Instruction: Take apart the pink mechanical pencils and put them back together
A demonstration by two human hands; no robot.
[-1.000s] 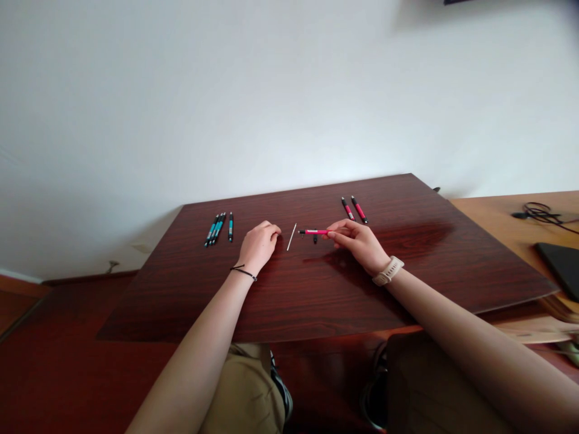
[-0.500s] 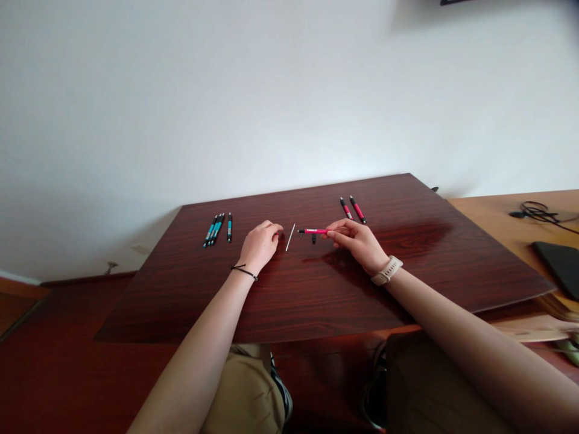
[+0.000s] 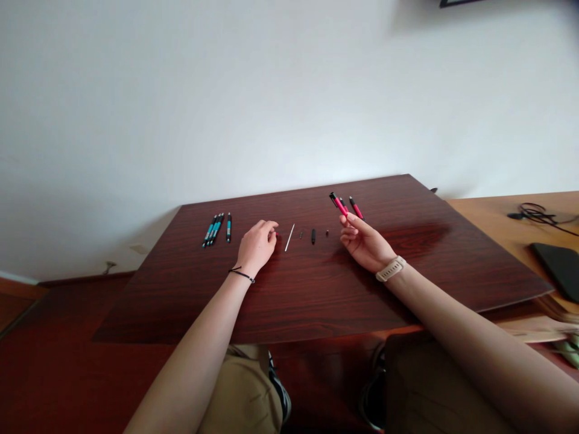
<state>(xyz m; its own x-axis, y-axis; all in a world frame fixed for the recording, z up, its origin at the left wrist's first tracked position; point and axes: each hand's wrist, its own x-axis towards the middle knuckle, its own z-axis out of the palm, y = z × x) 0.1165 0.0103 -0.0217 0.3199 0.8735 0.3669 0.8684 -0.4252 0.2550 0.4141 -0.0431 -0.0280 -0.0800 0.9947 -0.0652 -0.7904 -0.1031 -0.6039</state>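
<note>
My right hand (image 3: 364, 244) pinches the lower end of a pink pen barrel (image 3: 340, 205) with a black clip end, tilted up off the table. My left hand (image 3: 257, 246) rests on the table with curled fingers. A small reddish bit shows at its fingertips, too hidden to name. Between my hands lie a white pen refill (image 3: 289, 237), a small spring (image 3: 301, 234), a black grip piece (image 3: 313, 236) and a tiny dark tip (image 3: 327, 232). Behind the held barrel are two pink pens, the clearer pink pen (image 3: 357, 208) to the right.
Several turquoise pens (image 3: 213, 230) lie together at the left of the dark wooden table (image 3: 289, 301), with a single turquoise pen (image 3: 228, 228) beside them. On a lighter wooden surface (image 3: 484, 220) at right are a black cable (image 3: 536, 212) and a dark flat device (image 3: 557, 270).
My right hand has lifted and turned the pink barrel from level to upright, moving slightly right. The spring, grip piece and tip now show uncovered. My left hand has barely moved.
</note>
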